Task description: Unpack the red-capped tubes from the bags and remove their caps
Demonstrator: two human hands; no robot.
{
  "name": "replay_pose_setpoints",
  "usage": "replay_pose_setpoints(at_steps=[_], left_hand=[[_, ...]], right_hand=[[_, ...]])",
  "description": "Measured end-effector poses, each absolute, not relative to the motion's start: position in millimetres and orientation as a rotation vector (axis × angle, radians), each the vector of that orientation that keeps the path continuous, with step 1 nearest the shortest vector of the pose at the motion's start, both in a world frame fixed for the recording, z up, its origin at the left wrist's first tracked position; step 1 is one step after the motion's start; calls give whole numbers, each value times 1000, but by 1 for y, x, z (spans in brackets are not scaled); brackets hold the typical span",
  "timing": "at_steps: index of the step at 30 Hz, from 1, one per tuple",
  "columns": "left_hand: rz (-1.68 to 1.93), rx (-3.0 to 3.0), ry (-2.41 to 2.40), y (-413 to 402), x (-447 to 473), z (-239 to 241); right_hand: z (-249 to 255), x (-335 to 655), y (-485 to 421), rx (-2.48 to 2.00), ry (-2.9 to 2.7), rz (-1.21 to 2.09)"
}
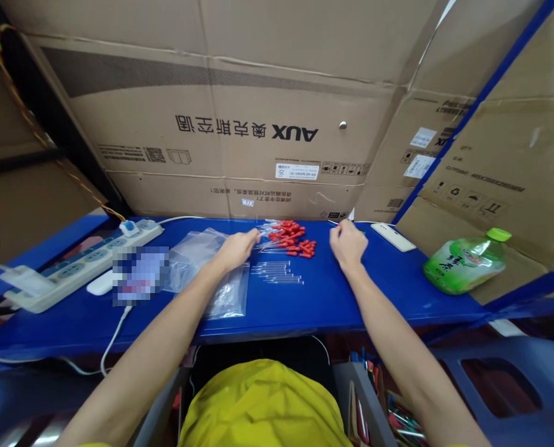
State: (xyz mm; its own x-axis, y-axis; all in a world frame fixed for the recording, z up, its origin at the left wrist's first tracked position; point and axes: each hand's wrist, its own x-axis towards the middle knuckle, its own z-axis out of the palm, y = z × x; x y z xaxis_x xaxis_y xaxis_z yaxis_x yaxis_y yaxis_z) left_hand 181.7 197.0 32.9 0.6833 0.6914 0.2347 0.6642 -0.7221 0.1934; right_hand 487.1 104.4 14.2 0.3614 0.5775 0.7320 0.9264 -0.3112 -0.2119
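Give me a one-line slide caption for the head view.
Left hand at the red-capped tubes beside clear bags; right hand curled on the blue shelf near a green bottle.

Caps (292,239) behind tubes (277,272); bags (212,267) left, bottle (466,261) right.

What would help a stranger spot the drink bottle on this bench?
Start at the blue bench under the cardboard boxes; follow it to its right end. The drink bottle lies there on its side. Only it is green, with a lime cap.
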Motion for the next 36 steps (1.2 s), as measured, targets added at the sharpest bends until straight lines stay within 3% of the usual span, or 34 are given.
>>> replay_pose_setpoints(at_steps=[6, 10, 20, 29, 36], left_hand=[[648, 2749, 1044, 193, 191, 32], [620, 2833, 812, 176, 206, 30], [448, 2867, 636, 176, 209, 17], [497, 2840, 640, 175, 209, 17], [723, 2767, 978, 173, 206, 28]], right_hand=[[9, 495, 105, -1761, -1581, -604], [7, 476, 110, -1616, -1887, -507], [5, 481, 107, -1587, -1941, -392], [-4, 486, 110, -1750, -1824, -362], [-12, 494, 112, -1805, -1796, -358]])
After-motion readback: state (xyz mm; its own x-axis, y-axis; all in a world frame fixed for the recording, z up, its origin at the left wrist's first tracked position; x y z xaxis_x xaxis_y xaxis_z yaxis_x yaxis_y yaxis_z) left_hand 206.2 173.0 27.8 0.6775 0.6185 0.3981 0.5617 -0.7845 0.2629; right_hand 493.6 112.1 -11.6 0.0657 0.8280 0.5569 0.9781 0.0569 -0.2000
